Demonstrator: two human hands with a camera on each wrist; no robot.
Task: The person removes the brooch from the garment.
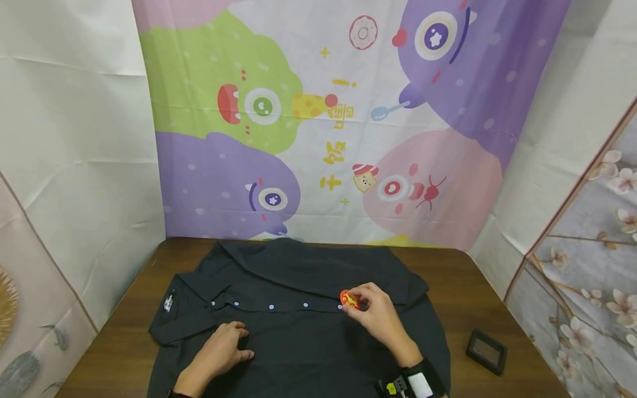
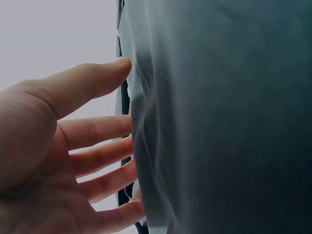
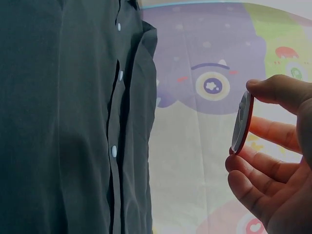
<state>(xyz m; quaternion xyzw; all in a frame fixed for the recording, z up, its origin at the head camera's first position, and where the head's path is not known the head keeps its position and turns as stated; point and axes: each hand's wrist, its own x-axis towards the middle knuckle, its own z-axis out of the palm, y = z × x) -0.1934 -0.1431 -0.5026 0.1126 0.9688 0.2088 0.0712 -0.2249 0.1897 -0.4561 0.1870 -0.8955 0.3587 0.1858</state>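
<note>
A dark button-up shirt (image 1: 298, 345) lies spread over the table, with a row of pale buttons running sideways across it. Between thumb and fingers, my right hand (image 1: 378, 315) pinches a round red pin badge (image 1: 350, 299) with a yellow figure, above the button row. In the right wrist view the badge (image 3: 242, 123) is edge-on, its pale back facing the shirt (image 3: 58, 117). My left hand (image 1: 219, 351) rests on the shirt below the collar; in the left wrist view, its fingers (image 2: 100, 127) are spread, with tips against the cloth.
A small black frame-like box (image 1: 486, 352) lies on the brown wooden table (image 1: 522, 381), right of the shirt. A cartoon-printed cloth (image 1: 318, 110) hangs behind the table's far edge. Pale sheets flank it, with a flowered panel (image 1: 592, 276) at the right.
</note>
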